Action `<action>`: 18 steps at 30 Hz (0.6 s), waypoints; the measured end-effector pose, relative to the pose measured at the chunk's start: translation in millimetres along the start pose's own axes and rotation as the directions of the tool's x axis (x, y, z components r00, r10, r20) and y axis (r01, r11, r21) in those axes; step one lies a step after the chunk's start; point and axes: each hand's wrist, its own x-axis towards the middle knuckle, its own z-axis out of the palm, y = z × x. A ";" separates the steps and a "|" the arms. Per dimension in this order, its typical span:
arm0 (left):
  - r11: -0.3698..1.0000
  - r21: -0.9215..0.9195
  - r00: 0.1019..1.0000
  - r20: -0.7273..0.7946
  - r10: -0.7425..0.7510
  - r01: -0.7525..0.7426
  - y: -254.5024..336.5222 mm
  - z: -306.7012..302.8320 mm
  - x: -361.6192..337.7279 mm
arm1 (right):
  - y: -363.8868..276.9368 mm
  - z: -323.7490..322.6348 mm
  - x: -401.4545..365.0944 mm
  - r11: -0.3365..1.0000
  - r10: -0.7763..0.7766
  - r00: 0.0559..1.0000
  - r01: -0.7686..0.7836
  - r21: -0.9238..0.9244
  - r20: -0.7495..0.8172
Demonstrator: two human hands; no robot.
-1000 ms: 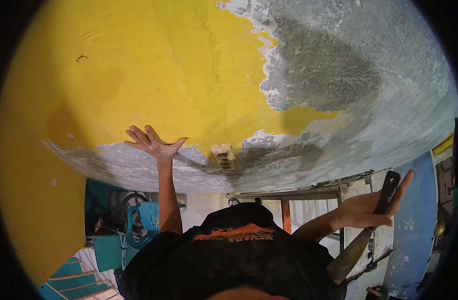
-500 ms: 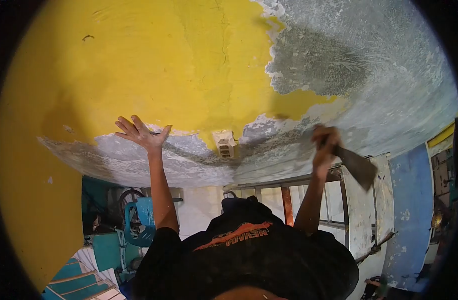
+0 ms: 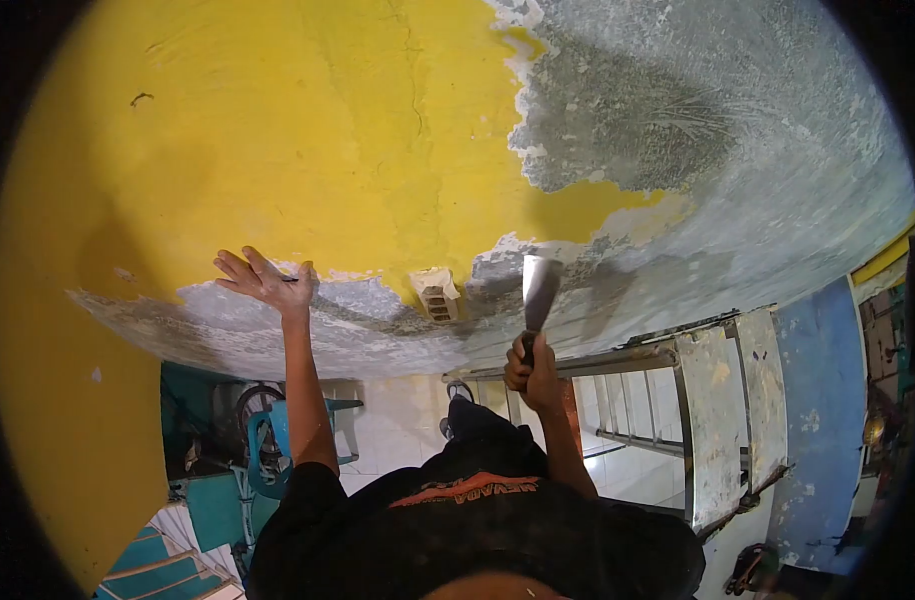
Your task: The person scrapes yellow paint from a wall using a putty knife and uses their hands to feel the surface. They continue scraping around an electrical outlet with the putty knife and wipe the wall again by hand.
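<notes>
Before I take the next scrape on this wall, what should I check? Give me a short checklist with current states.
1. Grip: right hand is closed round the scraper handle: ok.
2. Brace: left hand lies flat on the wall, fingers spread: ok.
3. Left hand is well off to the side of the blade: ok.
4. Blade pressed on the wall at the ragged edge of the yellow paint: cannot tell.
5. Vent block sits close beside the blade but apart from it: ok, though tight.
6. Footing: feet are hidden below the torso: cannot tell.
</notes>
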 end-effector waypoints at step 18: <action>0.999 -0.018 0.999 -0.030 0.032 -0.032 -4.1 4.8 0.7 | 2.6 2.7 4.1 0.941 0.179 0.968 -0.221 0.255 0.177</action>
